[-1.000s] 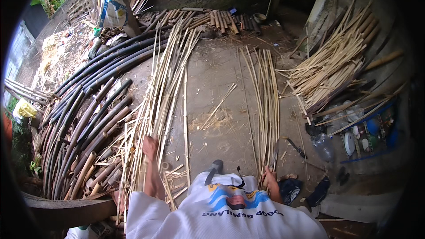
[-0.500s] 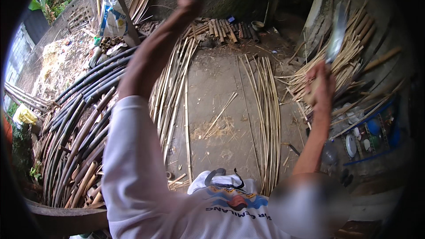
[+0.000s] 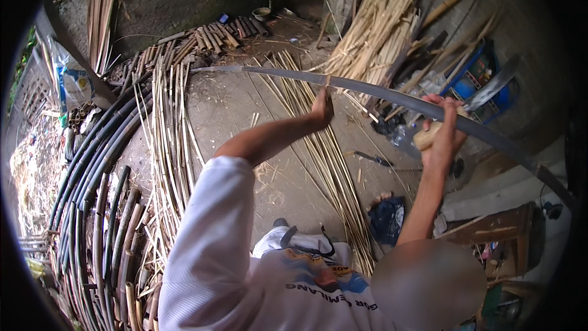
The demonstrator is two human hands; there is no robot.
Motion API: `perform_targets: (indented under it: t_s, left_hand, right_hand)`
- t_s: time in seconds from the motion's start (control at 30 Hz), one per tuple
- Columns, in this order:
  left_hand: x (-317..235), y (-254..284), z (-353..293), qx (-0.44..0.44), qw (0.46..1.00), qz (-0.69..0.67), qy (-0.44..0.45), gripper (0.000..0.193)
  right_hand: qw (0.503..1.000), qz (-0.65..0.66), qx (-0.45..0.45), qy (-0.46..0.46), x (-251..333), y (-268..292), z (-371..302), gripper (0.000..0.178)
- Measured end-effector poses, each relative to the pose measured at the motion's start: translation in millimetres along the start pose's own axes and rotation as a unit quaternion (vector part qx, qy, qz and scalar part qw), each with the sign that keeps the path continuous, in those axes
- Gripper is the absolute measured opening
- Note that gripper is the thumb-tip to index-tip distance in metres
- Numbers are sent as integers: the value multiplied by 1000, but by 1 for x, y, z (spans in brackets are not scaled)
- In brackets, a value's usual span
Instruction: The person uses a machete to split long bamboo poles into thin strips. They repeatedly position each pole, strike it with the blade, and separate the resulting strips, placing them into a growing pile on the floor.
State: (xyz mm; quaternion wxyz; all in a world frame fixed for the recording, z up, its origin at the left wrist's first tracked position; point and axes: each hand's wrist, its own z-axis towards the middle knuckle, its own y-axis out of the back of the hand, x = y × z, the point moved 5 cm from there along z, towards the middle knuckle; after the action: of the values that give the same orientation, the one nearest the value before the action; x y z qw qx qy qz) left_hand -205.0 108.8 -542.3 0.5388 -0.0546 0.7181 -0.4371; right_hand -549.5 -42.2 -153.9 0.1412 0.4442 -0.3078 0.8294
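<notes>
Over the floor [image 3: 226,107], a long dark pole [image 3: 380,92], not seen raised half a second ago, is now held up crosswise, so the work in hand appears to have shifted to it. The knife [image 3: 497,81] is gripped in the right hand [image 3: 442,129], with the pole against it and met by the left hand [image 3: 323,109], whose closure cannot be told.

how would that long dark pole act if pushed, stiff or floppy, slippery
The pole is probably stiff: its ends reach well past the left hand and right hand without folding. Its smooth-looking surface may slip. Being so long, it could swing awkwardly.
</notes>
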Motion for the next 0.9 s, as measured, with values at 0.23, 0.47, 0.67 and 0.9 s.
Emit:
perform_targets:
  t_s: [0.23,0.47,0.67,0.9]
  left_hand:
    - [82,-409,-325,575,679,456,-26,27]
    - [49,-622,-332,132,726,424,-525,46]
    - [125,-687,-331,112,741,526,-403,51]
    - [122,-664,-352,116,784,519,-319,62]
  right_hand:
    - [994,-62,-72,-45,-63,165,-1,15]
    - [997,-26,47,-59,-78,168,-11,20]
    - [993,-60,106,0,-77,174,-31,27]
    - [954,-145,194,-177,-80,264,-90,35]
